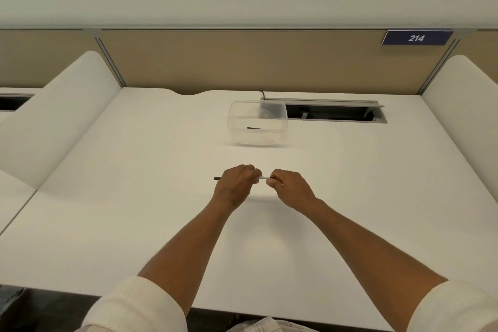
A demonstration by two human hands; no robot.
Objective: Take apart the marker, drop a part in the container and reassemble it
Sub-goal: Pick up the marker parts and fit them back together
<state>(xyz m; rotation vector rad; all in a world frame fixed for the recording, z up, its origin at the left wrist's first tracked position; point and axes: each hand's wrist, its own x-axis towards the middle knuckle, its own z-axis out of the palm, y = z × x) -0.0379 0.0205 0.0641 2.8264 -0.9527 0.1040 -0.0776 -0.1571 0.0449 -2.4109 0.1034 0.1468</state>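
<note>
The marker (263, 177) is held level above the table (161, 197), near the front middle, between the two hands. A dark end pokes out past the left hand (235, 183), whose fingers are curled round the barrel; a short white stretch shows in the gap, and the right hand (287, 188) is pinched on the other end, where a bit of dark is glimpsed at the fingertips. Well beyond, the clear container (257, 122) stands on the table, and a thin dark sliver (possibly a marker part) is seen inside it. From this it is judged that the drop may already be done and that reassembly is in hand, though a first pulling-apart cannot be ruled out. Most of the marker is hidden by the fingers, so whether its pieces are joined cannot be told. The sliver is too small to name.
</note>
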